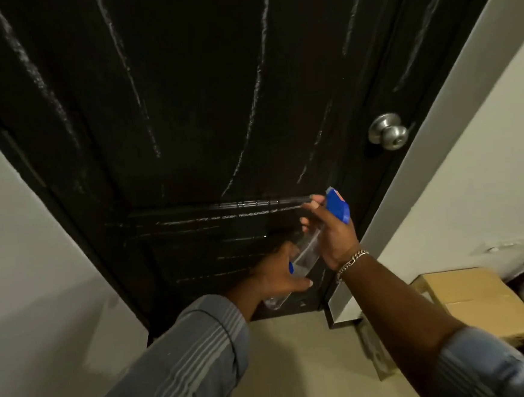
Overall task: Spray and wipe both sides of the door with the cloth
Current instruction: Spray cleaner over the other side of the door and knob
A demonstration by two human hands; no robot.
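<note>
Head view: both hands [333,239] grip spray bottle [308,251] before door [200,109].

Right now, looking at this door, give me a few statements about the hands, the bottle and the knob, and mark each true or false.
1. The right hand grips the spray bottle near its blue trigger head. True.
2. The door is white. False: it is black.
3. The left hand holds the bottle's lower part. True.
4. The door knob is on the door's left side. False: it is on the right.
5. A cardboard box sits at the right. True.
</note>
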